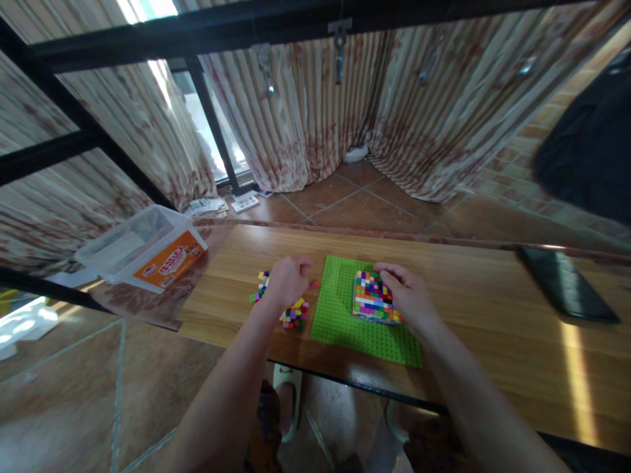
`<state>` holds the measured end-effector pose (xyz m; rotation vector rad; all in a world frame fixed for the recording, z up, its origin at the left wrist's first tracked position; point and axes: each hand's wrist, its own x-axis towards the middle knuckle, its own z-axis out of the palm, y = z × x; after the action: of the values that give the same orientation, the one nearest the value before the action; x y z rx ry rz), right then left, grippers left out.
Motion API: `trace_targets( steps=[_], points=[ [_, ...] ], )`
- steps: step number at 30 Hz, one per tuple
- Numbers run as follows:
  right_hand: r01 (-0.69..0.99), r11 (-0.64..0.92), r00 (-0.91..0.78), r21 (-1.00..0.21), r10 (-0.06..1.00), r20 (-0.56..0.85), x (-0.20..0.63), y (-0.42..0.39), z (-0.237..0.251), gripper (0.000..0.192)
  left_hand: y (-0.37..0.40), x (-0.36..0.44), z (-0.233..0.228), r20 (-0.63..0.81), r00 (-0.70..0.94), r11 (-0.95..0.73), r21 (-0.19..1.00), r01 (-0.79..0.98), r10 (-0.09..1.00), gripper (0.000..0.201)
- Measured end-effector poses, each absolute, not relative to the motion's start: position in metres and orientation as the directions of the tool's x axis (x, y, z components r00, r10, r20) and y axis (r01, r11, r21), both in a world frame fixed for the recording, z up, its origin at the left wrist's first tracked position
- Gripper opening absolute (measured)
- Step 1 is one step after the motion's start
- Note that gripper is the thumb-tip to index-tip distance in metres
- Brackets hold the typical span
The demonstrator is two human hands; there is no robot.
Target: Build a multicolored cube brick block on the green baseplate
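A green studded baseplate (335,309) lies on the wooden table. On it stands a block built of small multicoloured toy bricks (371,294), its top a patchwork of red, white, orange, purple and green. My right hand (407,292) is at the block's right side and covers its far right corner, fingers drawn together at the top; whatever they pinch is hidden. Left of the baseplate, loose toy bricks (294,316) lie in a heap. My left hand (287,279) hovers over or touches this heap with curled fingers, and I cannot make out what is in them.
A clear plastic tub with an orange label (170,261) stands beyond the table's left end. A dark phone or tablet (566,284) lies towards the right. Behind the table (473,289) are a black metal frame (296,29) and striped curtains (305,125).
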<state>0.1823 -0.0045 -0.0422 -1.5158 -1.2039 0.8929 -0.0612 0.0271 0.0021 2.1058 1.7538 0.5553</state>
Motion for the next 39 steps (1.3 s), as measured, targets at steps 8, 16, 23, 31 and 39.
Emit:
trace_targets(
  steps=[8,16,23,31,39],
  points=[
    [0.344,-0.046,0.24,-0.938,0.97,0.041,0.181,-0.006,-0.038,0.037,0.024,-0.038,-0.003,0.078,0.236,-0.243,0.504,0.829,0.969,0.032],
    [0.346,0.008,0.228,-0.938,0.969,0.093,0.178,-0.004,-0.035,0.035,0.012,-0.001,-0.004,0.185,0.276,-0.327,0.659,0.677,0.943,0.03],
    [0.371,0.036,0.221,-0.928,0.967,0.126,0.175,-0.005,-0.033,0.032,0.013,0.014,-0.009,0.096,0.299,-0.237,0.846,0.478,0.949,0.03],
    [0.37,0.058,0.226,-0.927,0.962,0.151,0.175,-0.007,-0.032,0.029,0.02,0.018,-0.018,-0.002,0.271,-0.096,0.932,0.348,0.962,0.025],
    [0.421,-0.023,0.289,-0.907,0.951,0.11,0.191,-0.003,-0.028,0.034,0.023,0.018,-0.023,-0.076,0.277,-0.004,0.961,0.277,0.958,0.028]
  ],
)
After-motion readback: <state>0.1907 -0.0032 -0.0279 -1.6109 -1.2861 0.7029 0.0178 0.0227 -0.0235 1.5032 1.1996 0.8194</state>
